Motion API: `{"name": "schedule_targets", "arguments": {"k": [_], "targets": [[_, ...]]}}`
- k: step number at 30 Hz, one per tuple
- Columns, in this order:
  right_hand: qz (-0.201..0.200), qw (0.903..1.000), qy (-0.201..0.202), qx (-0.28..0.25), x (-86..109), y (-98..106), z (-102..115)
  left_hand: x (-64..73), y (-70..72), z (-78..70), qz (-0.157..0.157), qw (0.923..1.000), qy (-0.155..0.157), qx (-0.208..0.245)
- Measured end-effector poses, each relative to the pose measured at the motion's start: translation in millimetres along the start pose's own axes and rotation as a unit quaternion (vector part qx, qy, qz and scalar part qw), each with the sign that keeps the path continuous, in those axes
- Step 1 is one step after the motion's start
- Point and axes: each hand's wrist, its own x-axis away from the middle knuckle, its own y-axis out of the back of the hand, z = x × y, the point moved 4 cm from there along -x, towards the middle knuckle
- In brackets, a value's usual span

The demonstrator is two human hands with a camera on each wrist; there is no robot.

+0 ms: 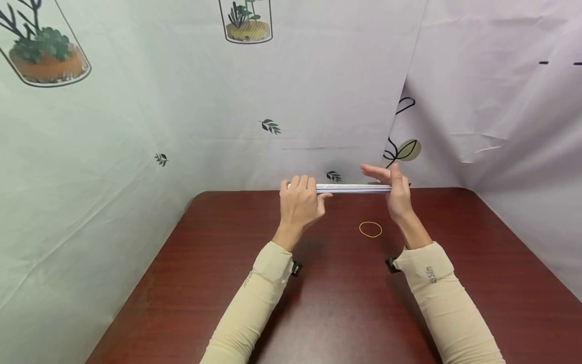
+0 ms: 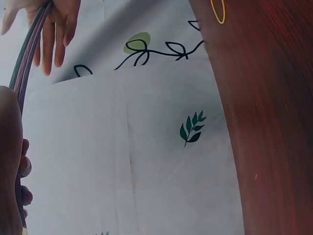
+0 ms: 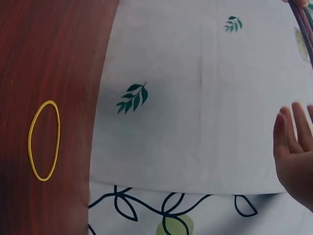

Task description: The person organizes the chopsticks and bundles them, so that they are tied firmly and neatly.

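Left hand: The person's left hand point(image 1: 300, 202) grips one end of a bundle of slim sticks point(image 1: 352, 188), fingers curled over the top and thumb extended along the near side.
Right hand: The right hand point(image 1: 397, 193) is open, fingers stretched out, palm turned toward the bundle's other end; whether skin and sticks touch there cannot be told.
Bundle: Held level above the far part of the worktop point(image 1: 345, 313), it spans the gap between the two hands. It looks pale in the head view, while the left wrist view shows dark green, pink and purple lengths lying side by side.
Rubber band: A thin yellow rubber band point(image 3: 29, 142) lies flat on the worktop in a loose oval, below the bundle and nearer the right hand than the left.
Worktop: Reddish-brown and wood-grained, with rounded far corners, it runs back to the hanging cloth.
Sleeves: Cream sleeves point(image 1: 247, 308) cover both forearms, dark lettering near the cuffs; a small black device point(image 1: 296, 268) shows beside the left cuff, another beside the right.
Backdrop: White cloth point(image 1: 318, 91) hangs behind and to both sides, printed with green leaf sprigs point(image 1: 270, 126), potted plants in glass point(image 1: 247, 25) and, at right, a black-outlined vine point(image 1: 408, 150).
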Motion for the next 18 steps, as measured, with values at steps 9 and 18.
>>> {"name": "schedule_targets", "arguments": {"k": [9, 18], "targets": [[-0.034, 0.9986, -0.035, -0.017, -2.0, 0.9, 1.9, -1.5, 4.2, -7.6, 0.0, 0.9999, -0.002, -0.013], [-0.022, 0.9932, -0.106, -0.044, -1.2, 2.5, 6.9, -1.8, 3.8, -6.0, -0.006, 0.9999, -0.008, -0.006]]}}
